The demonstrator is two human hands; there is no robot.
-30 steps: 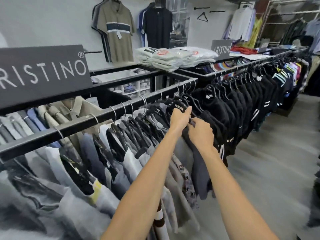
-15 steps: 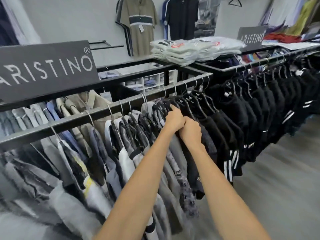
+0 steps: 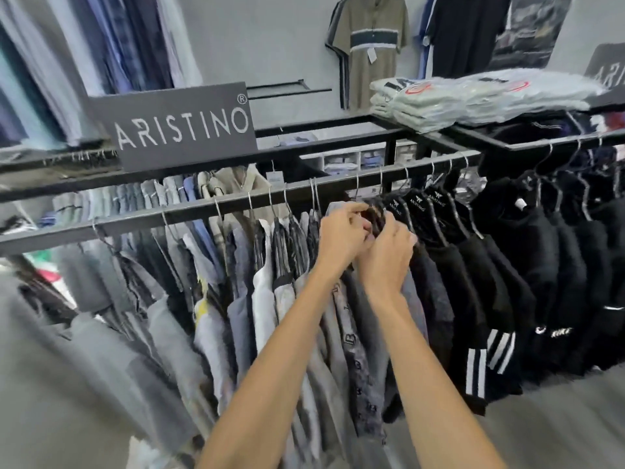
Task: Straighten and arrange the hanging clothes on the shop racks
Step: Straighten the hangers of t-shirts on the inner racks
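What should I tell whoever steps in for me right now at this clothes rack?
Left hand and right hand: both closed together on the top of one garment, at the hanger neck, where the grey shirts meet the black tops on the front rail.
Done: the black tops to the right hang evenly on branded hangers.
Left: finish seating the garment in the grip, then even out the bunched, unevenly spaced grey shirts to the left.
Folded packs on the top shelf are untouched.
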